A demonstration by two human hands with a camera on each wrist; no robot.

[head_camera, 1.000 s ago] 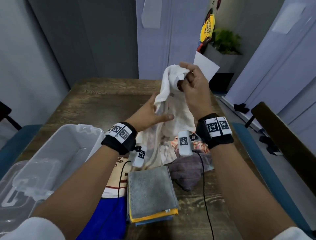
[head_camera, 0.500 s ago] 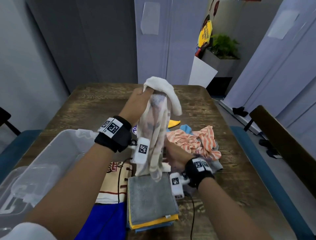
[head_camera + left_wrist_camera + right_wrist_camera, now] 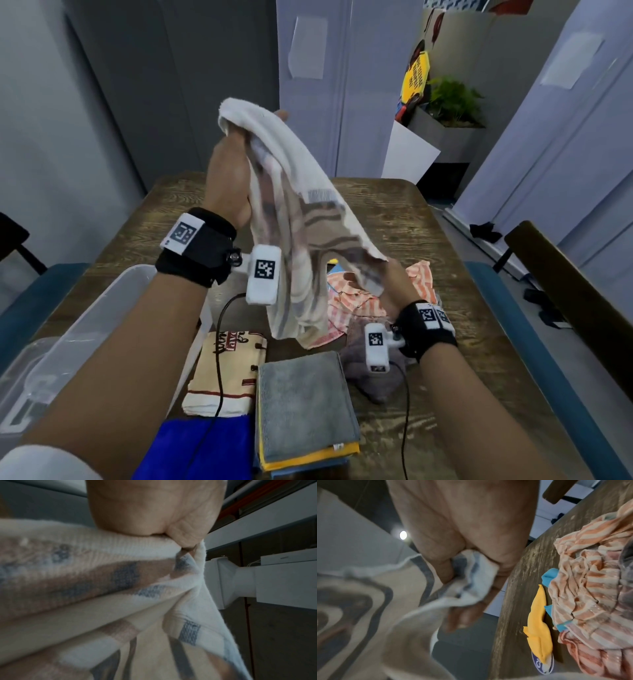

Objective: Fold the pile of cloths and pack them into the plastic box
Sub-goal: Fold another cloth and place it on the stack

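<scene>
Left hand (image 3: 227, 181) is raised high over the dark wooden table (image 3: 394, 205). Its fingers are curled round one bunched end of a white-and-beige terry towel with grey stripes (image 3: 308, 233); the left wrist view shows a closed fist on the fabric. Right hand (image 3: 394, 284) is lower and to the right, pinching the towel's far edge between thumb and fingers.

The towel slants between the two hands with its slack drooping. I cannot tell whether it touches the cloths beneath.

Clear plastic box (image 3: 102, 325) sits at the table's left side, beside the left forearm.

Under the right hand lies a crumpled orange-and-white striped cloth (image 3: 421, 284), with a small yellow cloth (image 3: 537, 626) beside it. A mauve-grey cloth (image 3: 376, 380) lies nearer the person.

Folded at the front:
- a grey microfibre square (image 3: 305, 404) on top of yellow and blue layers
- a cream printed cloth (image 3: 226, 370) to its left
- a bright blue cloth (image 3: 202, 445), nearest the person
</scene>
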